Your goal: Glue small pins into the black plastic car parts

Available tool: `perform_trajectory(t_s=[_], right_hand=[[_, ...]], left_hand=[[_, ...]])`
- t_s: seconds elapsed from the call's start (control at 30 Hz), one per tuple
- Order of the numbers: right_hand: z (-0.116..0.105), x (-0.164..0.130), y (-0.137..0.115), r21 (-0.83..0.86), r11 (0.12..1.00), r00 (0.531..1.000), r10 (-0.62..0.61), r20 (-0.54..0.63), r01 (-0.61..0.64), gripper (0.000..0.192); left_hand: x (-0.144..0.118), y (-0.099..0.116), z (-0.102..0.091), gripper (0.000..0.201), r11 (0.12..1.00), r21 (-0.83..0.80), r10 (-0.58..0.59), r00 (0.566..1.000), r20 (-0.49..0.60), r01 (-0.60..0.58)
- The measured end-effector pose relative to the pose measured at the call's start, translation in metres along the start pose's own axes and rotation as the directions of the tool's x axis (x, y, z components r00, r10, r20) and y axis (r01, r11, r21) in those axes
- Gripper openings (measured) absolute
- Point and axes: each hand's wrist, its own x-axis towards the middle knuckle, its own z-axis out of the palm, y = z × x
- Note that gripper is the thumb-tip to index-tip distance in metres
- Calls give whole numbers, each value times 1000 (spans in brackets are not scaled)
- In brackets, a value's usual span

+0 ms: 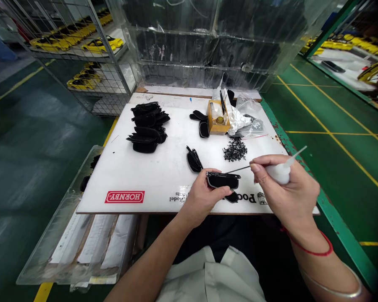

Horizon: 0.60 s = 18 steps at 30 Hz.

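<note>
Left of the white tabletop (164, 167): a clear plastic tray (66, 226) hanging off its edge, wire racks with yellow car bodies (82, 42) well beyond. On the tabletop, left of centre: a stack of black shell parts (147, 126), well apart from both hands. Nearer the middle: one loose black part (193, 160), lying just beyond the left hand (201, 199). Left hand itself at the near edge of the tabletop, fingers (222, 192) curled shut around a small black shell piece (223, 180), thumb on the near side, other fingers mostly hidden beneath. Long axis of the piece running left to right, roughly along the near edge of the tabletop, open face turned upward. Another dark bit just below it, too hidden to name. Right of the piece: a thin metal needle (236, 170) slanting down from the right, tip touching or almost touching the upper edge of the piece; cannot tell which. Needle belonging to a small white applicator bottle (279, 173), gripped closed in the right hand (290, 193), fingers wrapped around the bottle body. Beyond the bottle, toward the far side of the tabletop: a heap of tiny black screws (235, 149), a yellow box (218, 119), crumpled clear bags (244, 113).
</note>
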Motion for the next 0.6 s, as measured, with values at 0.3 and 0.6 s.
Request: perform_trajectory(t_s=[0.3, 0.6], right_hand=[[-13, 18, -7, 11, 1000, 989, 31, -147, -30, 12], [13, 88, 29, 15, 1000, 957, -19, -289, 25, 13]], left_hand=[[0, 0, -1, 36, 1000, 10, -14, 1000, -20, 15], [0, 3, -1, 37, 998, 42, -45, 998, -41, 46]])
